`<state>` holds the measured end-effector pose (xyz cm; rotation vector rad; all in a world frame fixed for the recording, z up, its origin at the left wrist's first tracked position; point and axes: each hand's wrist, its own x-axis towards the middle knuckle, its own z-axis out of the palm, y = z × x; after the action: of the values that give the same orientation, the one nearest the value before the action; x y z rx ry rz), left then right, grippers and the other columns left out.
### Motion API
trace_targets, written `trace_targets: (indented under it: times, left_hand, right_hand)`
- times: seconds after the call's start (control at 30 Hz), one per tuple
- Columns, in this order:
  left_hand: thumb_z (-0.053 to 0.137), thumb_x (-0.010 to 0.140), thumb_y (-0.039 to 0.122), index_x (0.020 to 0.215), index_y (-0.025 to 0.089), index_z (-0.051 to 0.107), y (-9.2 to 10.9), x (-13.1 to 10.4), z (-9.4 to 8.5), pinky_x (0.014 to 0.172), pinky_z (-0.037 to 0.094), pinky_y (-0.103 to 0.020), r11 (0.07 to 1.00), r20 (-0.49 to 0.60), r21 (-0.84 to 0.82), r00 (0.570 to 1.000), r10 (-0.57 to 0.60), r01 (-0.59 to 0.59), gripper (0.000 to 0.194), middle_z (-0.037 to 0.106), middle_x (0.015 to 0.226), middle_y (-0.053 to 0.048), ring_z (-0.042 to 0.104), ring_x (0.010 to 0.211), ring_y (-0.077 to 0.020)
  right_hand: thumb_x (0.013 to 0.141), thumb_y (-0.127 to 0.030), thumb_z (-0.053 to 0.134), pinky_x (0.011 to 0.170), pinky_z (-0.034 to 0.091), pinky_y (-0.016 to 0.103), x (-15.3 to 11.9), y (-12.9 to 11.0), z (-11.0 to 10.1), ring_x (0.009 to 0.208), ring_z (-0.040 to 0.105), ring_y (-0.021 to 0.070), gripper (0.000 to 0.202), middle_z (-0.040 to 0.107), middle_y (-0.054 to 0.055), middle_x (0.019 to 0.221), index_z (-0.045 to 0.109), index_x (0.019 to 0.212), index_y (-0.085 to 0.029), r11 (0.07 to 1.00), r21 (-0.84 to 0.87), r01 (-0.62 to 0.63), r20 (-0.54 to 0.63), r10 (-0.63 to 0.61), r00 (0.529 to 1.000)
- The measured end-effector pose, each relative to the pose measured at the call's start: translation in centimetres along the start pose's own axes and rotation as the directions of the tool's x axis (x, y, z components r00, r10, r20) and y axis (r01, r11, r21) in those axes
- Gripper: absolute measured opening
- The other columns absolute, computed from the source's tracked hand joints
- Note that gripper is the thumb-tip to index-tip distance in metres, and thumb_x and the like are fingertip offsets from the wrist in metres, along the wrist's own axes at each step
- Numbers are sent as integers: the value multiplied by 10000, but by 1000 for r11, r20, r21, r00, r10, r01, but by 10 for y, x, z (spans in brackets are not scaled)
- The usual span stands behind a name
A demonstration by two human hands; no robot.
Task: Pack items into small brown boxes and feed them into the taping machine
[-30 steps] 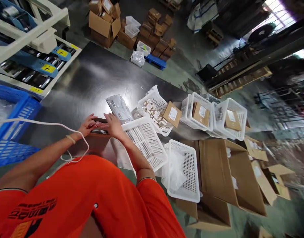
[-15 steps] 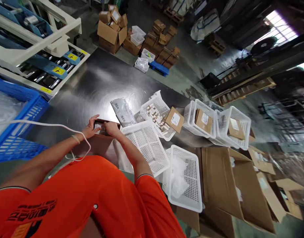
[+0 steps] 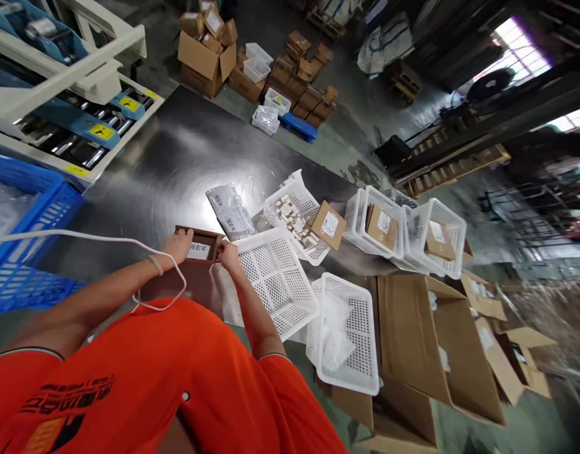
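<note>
An open brown cardboard box (image 3: 201, 232) lies at the table edge close to my body, with a white packet (image 3: 199, 251) bearing dark characters inside it. My left hand (image 3: 177, 245) is closed on the box's left end, fingers curled over the rim. At the opposite end my right hand (image 3: 229, 255) pinches the box's right wall. Just beyond it lie grey printed packets (image 3: 231, 212) in clear plastic. An empty white perforated basket (image 3: 297, 277) stands right beside my right forearm.
Behind that basket, another basket (image 3: 303, 195) holds small white-and-brown pieces and a labelled carton (image 3: 328, 225). More baskets and large cartons (image 3: 408, 328) line the right. A blue crate (image 3: 39, 221) and roller conveyor (image 3: 82, 139) flank the steel table (image 3: 176, 145). A white cord (image 3: 105, 237) crosses my left wrist.
My left hand has moved onto the box's left end, and my right hand has shifted from inside the box to its right end. The white packet now shows between them.
</note>
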<state>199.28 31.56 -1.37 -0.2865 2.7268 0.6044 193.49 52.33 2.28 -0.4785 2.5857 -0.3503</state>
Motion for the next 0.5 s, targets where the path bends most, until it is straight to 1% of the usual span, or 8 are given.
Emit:
trace_targets:
  times: [0.07, 0.13, 0.17, 0.23, 0.3, 0.37, 0.43, 0.5]
  left_hand:
    - [597, 1109, 302, 1351, 58, 735, 4, 5, -7, 1034, 642, -509, 998, 93, 34, 995, 42, -45, 371, 747, 1344, -317, 807, 1235, -452]
    - [689, 1082, 426, 1242, 90, 789, 1, 6, -13, 1019, 643, -469, 994, 154, 34, 983, 97, -103, 385, 782, 1290, -282, 823, 1180, -420]
    - [722, 1064, 447, 1194, 114, 807, -2, 6, -16, 1021, 639, -446, 990, 177, 35, 975, 131, -140, 367, 799, 1266, -255, 825, 1163, -397]
    - [746, 1048, 408, 1125, 154, 821, -8, 2, -19, 1050, 622, -419, 980, 178, 39, 966, 187, -197, 275, 824, 1225, -205, 816, 1171, -362]
    - [706, 1063, 333, 1131, 156, 814, -10, -3, -18, 1111, 596, -461, 979, 102, 62, 977, 185, -192, 218, 824, 1243, -213, 785, 1246, -382]
    - [692, 1058, 300, 1215, 125, 792, -8, -7, -11, 1160, 563, -561, 987, -10, 90, 991, 137, -135, 255, 784, 1353, -279, 721, 1355, -453]
    - [735, 1026, 299, 1311, 107, 764, -5, -10, 0, 1191, 529, -649, 992, -116, 101, 989, 91, -80, 346, 723, 1474, -330, 657, 1436, -512]
    - [768, 1009, 300, 1400, 120, 749, -6, -8, 12, 1255, 482, -706, 993, -197, 92, 976, 95, -78, 432, 681, 1572, -336, 617, 1509, -522]
  right_hand:
    - [979, -41, 669, 845, 574, 238, 9, -12, 2, 993, 814, 217, 298, 896, 119, 1123, 854, 1181, -158, 995, -83, 60, 76, -54, 996]
    - [972, -73, 729, 869, 573, 238, 19, -23, -1, 1029, 818, 225, 223, 897, 139, 1143, 874, 1122, -149, 985, -142, 100, 147, -78, 986]
    - [971, -87, 748, 872, 574, 238, 23, -28, -3, 1028, 820, 227, 185, 895, 148, 1126, 881, 1089, -139, 983, -153, 103, 163, -77, 984]
    - [984, -118, 768, 875, 577, 239, 31, -34, -9, 1018, 824, 230, 145, 891, 158, 1079, 888, 1065, -116, 978, -180, 102, 179, -70, 981]
    - [1000, -174, 790, 870, 588, 241, 36, -37, -19, 1007, 831, 232, 136, 892, 140, 1051, 898, 1069, -128, 974, -197, 108, 191, -70, 979]
    - [1046, -232, 760, 905, 613, 271, 38, -36, -29, 1060, 842, 257, 183, 897, 139, 1106, 905, 1131, -161, 970, -214, 114, 177, -76, 981]
    - [1103, -284, 691, 1021, 632, 350, 36, -33, -36, 1236, 821, 311, 305, 874, 179, 1297, 872, 1326, -184, 966, -238, 103, 44, -95, 994]
    - [1093, -363, 725, 1179, 597, 453, 29, -31, -32, 1473, 718, 380, 527, 769, 254, 1541, 742, 1578, -157, 959, -263, 109, -94, -138, 986]
